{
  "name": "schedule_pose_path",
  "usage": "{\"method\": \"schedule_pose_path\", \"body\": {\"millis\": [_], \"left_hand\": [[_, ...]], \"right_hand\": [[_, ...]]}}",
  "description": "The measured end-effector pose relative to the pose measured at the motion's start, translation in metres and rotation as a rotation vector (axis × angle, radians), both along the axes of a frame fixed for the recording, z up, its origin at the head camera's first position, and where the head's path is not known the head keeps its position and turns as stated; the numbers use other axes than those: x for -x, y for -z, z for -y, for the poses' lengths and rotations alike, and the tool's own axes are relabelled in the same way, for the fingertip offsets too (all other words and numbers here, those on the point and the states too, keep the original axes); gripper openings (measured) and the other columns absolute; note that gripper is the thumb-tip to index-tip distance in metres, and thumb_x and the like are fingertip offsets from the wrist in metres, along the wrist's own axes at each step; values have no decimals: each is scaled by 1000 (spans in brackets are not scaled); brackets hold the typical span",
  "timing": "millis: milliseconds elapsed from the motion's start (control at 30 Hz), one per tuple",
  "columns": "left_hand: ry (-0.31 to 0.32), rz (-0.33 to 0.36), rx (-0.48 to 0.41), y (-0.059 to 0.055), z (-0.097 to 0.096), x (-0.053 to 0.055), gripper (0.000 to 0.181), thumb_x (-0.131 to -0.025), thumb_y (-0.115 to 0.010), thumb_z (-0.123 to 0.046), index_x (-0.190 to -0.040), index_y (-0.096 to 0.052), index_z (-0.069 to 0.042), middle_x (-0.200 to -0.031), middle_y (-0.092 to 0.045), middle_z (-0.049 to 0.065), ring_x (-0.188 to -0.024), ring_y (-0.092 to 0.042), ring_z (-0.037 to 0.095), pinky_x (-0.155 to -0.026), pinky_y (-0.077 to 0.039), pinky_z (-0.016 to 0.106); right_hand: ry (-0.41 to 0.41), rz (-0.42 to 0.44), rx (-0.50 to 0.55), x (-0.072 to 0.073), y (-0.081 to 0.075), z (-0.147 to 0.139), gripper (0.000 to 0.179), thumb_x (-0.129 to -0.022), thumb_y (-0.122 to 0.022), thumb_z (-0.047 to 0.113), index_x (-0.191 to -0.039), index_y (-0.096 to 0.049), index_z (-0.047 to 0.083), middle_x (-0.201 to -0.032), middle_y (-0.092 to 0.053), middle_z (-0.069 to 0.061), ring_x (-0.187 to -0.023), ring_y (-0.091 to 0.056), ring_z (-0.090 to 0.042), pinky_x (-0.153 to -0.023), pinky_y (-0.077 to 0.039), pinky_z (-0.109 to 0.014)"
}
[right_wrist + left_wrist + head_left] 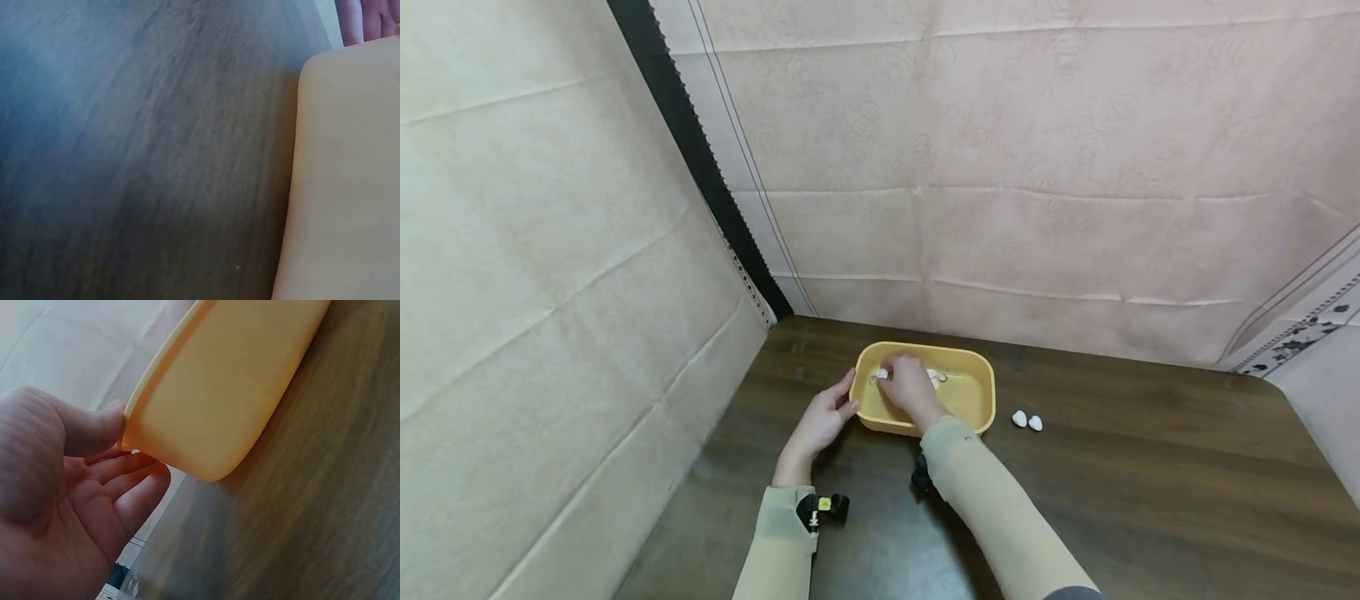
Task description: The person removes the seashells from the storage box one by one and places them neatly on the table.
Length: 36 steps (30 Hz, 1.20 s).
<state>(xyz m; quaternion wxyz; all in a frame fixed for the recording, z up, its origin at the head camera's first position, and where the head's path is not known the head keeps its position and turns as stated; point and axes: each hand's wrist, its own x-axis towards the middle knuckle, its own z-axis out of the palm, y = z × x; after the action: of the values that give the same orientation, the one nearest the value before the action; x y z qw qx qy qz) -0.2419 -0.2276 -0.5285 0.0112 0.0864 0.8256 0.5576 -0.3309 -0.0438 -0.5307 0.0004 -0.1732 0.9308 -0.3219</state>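
A yellow plastic basin [973, 396] with rounded corners stands on the table. My left hand [822, 421] holds its left end; in the left wrist view the thumb [103, 428] lies at the rim and the other fingers bend below it. Inside the basin my right hand [912, 387] reaches down at the left part, fingers bent. A small white piece [882, 374] shows right at its fingertips; I cannot tell whether they pinch it. More small white pieces [932, 374] lie just right of that hand. The right wrist view shows the basin's outer wall [350, 169], with the right hand hidden.
Two white pebble-like pieces [1027, 421] lie on the dark wood table [1150, 467], right of the basin. Pale cloth hangs behind the table [1037, 167] and along its left side [550, 292]. Each forearm wears a black wrist device [823, 508].
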Motion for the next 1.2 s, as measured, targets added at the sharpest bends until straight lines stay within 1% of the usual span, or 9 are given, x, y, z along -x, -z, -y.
{"method": "schedule_pose_path", "body": {"millis": [133, 333, 467, 633, 767, 900, 1100, 1200], "left_hand": [[-1, 6, -6, 0, 0, 0, 60, -107, -57, 2, -163, -37, 2, -169, -36, 18, -153, -39, 36, -123, -33, 53], [-5, 24, 6, 0, 0, 0, 60, -108, -57, 1, -164, -36, 0, -169, -35, 16, -153, -38, 36, -124, -33, 53], [-9, 30, 2, 0, 0, -1, 60, -108, -58, 0, -164, -37, -1, -170, -35, 15, -154, -37, 35, -124, -32, 53], [-12, 30, -6, 0, 0, 0, 60, -108, -58, -1, -164, -37, -2, -170, -35, 14, -153, -38, 33, -124, -33, 52], [-8, 23, -8, 1, 0, 0, 60, -108, -57, 0, -164, -36, -1, -170, -35, 15, -154, -38, 34, -124, -33, 53], [-10, 31, -1, 0, -1, 0, 60, -108, -57, -1, -164, -36, -2, -170, -36, 14, -154, -38, 33, -124, -33, 52], [-11, 42, 4, -2, -1, 0, 60, -108, -57, -1, -164, -36, -2, -170, -35, 13, -154, -38, 33, -124, -33, 51], [-9, 42, 8, -2, 0, 0, 60, -108, -57, -1, -164, -36, -2, -170, -35, 14, -154, -37, 33, -124, -32, 52]], "right_hand": [[3, 6, -13, 0, -1, 0, 22, -99, -78, 14, -116, -78, 2, -114, -75, -13, -107, -68, -29, -100, -56, -45], [5, 26, -20, 0, 0, 1, 17, -99, -78, 14, -112, -77, 3, -106, -72, -10, -98, -64, -26, -95, -56, -44], [1, 24, -19, 0, 1, 1, 17, -98, -79, 13, -111, -77, 3, -106, -72, -9, -98, -64, -26, -95, -56, -44], [1, 30, 4, -1, -1, 0, 17, -98, -79, 12, -112, -77, 2, -106, -73, -10, -98, -64, -26, -95, -56, -44], [4, 42, 15, -2, -3, -1, 21, -97, -79, 12, -115, -77, 1, -110, -74, -11, -102, -66, -27, -97, -56, -45], [14, 54, 31, -3, -5, -2, 25, -97, -79, 12, -119, -77, 0, -114, -75, -12, -107, -69, -28, -100, -57, -45], [24, 65, 81, -3, -6, -4, 29, -97, -79, 14, -122, -76, 1, -118, -76, -12, -112, -70, -27, -102, -57, -44], [20, 70, 117, -3, -6, -5, 29, -97, -78, 15, -123, -76, 2, -118, -76, -11, -111, -71, -26, -100, -57, -43]]}}
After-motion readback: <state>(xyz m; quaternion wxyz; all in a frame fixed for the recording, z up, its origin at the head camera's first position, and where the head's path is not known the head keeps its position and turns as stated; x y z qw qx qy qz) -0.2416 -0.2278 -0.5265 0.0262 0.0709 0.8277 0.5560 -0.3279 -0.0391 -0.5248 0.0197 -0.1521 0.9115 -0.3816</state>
